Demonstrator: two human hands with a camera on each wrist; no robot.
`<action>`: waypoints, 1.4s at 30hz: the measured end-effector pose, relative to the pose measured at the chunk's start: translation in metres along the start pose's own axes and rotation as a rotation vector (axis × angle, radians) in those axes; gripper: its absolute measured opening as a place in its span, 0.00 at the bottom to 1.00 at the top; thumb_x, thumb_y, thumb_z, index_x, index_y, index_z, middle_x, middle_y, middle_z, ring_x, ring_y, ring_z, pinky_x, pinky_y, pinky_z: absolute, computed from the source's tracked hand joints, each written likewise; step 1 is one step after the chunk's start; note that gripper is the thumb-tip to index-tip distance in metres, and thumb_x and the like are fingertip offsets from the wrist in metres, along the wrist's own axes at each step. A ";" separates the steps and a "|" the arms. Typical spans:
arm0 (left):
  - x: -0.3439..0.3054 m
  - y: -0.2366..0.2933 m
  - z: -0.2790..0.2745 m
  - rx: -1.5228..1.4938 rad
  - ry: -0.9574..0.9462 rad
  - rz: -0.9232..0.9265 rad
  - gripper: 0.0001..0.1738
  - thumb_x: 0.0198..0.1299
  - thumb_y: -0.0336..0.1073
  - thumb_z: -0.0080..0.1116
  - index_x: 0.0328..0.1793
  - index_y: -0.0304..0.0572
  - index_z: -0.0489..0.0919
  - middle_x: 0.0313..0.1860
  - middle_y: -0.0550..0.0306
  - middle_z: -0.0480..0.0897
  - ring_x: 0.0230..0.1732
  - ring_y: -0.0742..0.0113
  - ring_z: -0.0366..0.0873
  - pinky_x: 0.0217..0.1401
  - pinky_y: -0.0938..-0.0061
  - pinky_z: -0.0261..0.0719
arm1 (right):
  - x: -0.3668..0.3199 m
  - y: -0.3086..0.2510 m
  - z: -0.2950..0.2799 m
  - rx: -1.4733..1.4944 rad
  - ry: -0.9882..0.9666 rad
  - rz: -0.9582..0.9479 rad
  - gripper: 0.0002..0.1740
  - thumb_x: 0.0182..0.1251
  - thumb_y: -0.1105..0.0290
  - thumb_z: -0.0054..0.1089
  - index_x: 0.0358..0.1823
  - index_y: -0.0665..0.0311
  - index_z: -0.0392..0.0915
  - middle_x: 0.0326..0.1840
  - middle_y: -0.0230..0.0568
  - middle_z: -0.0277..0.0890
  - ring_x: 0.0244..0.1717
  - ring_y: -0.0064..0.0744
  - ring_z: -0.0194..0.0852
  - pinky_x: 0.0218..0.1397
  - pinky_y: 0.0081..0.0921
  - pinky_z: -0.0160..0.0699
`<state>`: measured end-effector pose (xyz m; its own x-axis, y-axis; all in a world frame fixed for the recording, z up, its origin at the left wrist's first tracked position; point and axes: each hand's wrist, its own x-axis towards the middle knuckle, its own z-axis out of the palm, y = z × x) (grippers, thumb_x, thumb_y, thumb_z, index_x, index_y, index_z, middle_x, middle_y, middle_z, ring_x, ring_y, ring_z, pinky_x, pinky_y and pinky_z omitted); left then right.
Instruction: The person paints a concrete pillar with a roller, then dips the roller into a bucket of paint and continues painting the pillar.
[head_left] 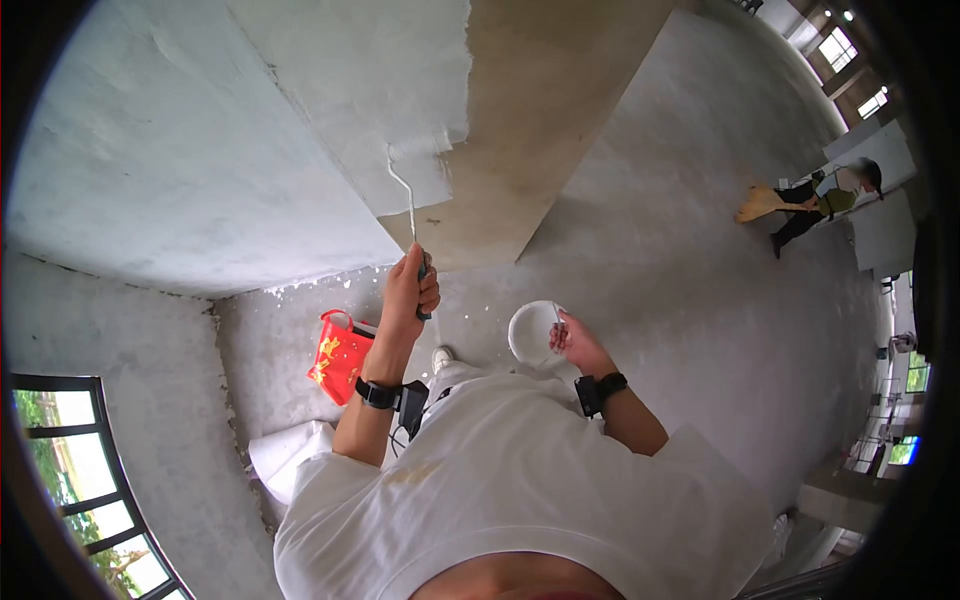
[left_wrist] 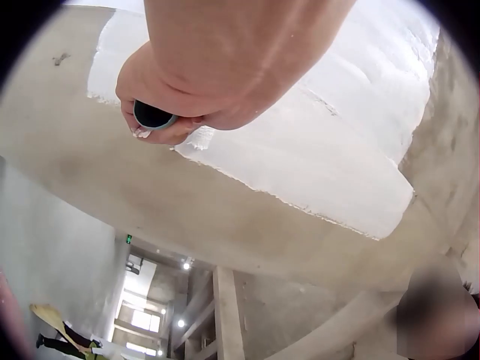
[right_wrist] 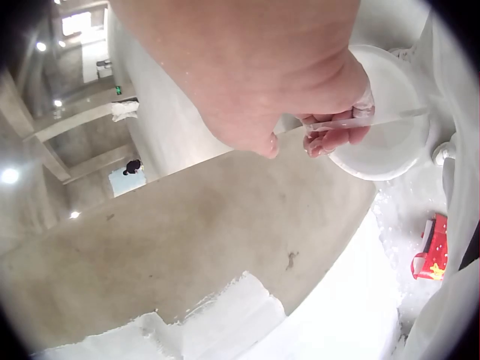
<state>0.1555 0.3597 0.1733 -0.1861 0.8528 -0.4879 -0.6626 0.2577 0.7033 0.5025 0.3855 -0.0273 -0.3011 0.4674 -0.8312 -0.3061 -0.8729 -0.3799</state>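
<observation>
My left hand (head_left: 408,287) grips the dark handle of a paint roller (head_left: 409,195), whose thin white rod points up the wall. The roller's far end meets the painted area and is hard to pick out against the white. In the left wrist view the round handle end (left_wrist: 154,115) pokes out of the fist. Low in front of my body, my right hand (head_left: 583,343) holds a pale strip-like handle (right_wrist: 397,116) that crosses over a white bucket (head_left: 514,345). White smears mark the right fingers. Fresh white paint (head_left: 400,60) ends raggedly at the brown-grey bare wall (head_left: 545,70).
A red bag (head_left: 340,355) stands on the floor at left, by a white roll or sheet (head_left: 290,460). A barred window (head_left: 95,490) is in the left wall. Farther right, a person (head_left: 825,195) carries a yellowish board (head_left: 760,203). White spots dot the floor (head_left: 480,285).
</observation>
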 end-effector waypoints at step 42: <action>0.062 -0.081 -0.003 -0.130 0.063 -0.135 0.18 0.75 0.50 0.48 0.33 0.49 0.66 0.19 0.69 0.62 0.14 0.81 0.55 0.14 0.82 0.51 | -0.008 -0.067 -0.003 -0.095 -0.102 -0.062 0.13 0.75 0.56 0.54 0.39 0.58 0.74 0.28 0.31 0.76 0.28 0.24 0.74 0.37 0.29 0.77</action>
<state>0.1955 0.3902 0.0851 -0.1313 0.7836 -0.6073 -0.7720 0.3035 0.5584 0.5282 0.4394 0.0035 -0.3761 0.5284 -0.7612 -0.2413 -0.8490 -0.4701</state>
